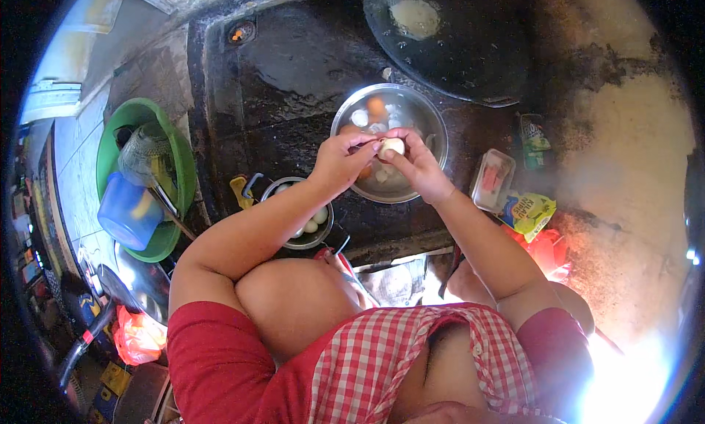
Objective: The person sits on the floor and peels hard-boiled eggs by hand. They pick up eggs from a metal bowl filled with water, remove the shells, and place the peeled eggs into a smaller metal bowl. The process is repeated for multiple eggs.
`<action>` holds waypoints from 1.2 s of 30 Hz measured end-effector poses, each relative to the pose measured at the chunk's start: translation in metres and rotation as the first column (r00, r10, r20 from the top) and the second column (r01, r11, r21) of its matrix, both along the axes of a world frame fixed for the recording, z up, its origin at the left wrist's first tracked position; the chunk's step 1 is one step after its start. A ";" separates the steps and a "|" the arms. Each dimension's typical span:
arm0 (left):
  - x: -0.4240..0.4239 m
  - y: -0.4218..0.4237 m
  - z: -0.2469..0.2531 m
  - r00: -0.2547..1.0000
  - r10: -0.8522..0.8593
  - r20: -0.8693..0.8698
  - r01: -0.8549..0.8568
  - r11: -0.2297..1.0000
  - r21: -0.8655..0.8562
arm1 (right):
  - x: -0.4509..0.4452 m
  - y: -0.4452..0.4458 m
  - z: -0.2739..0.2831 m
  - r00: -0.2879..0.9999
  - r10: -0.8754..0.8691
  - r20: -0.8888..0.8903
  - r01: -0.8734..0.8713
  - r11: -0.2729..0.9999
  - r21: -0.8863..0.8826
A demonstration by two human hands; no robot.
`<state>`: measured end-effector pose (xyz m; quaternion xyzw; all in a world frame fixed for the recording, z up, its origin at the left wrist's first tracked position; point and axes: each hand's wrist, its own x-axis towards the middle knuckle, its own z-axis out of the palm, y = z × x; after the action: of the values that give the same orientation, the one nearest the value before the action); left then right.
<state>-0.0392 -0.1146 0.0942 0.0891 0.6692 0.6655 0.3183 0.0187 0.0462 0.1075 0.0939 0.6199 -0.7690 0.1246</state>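
Note:
Over a round steel bowl (444,143) of water, a pale egg (393,147) sits in the fingers of my right hand (423,168), its thumb across the near side. My left hand (342,162) has its thumb and fingertips pinched at the egg's left edge; whether a bit of shell is between them is too small to tell. Brown eggs (376,106) and white shell pieces (359,118) lie in the bowl, partly hidden by my hands. Below my left forearm stands a small metal pot (308,242) holding several peeled eggs (319,215).
A large dark basin (468,55) holds water at the upper right. Left of me, a green plastic tub (184,170) carries a blue plastic container (129,212) and a strainer (146,154). Right are a clear tray (493,180) and a dish-soap pouch (529,212). A floor drain (242,34) lies far left.

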 end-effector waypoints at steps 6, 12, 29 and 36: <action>-0.001 0.000 0.010 0.927 -0.008 -0.375 -0.051 0.988 -0.148 | 0.001 -0.003 0.002 0.999 -0.024 0.034 0.024 1.000 -0.009; -0.004 -0.001 0.002 0.985 0.102 -0.138 -0.118 0.987 -0.112 | 0.000 -0.005 0.007 0.997 -0.065 0.031 0.069 0.981 -0.183; 0.009 0.003 0.005 0.862 0.102 0.496 -0.219 0.958 0.184 | 0.001 -0.004 -0.004 0.997 -0.080 -0.018 0.081 0.997 0.014; 0.008 0.004 -0.004 0.969 0.132 0.207 -0.147 0.987 0.061 | 0.001 -0.008 -0.014 0.997 -0.054 -0.063 0.065 0.979 0.191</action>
<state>-0.0308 -0.1103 0.0901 -0.0143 0.6123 0.7166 0.3336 0.0197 0.0383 0.0936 0.1020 0.6919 -0.7109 0.0740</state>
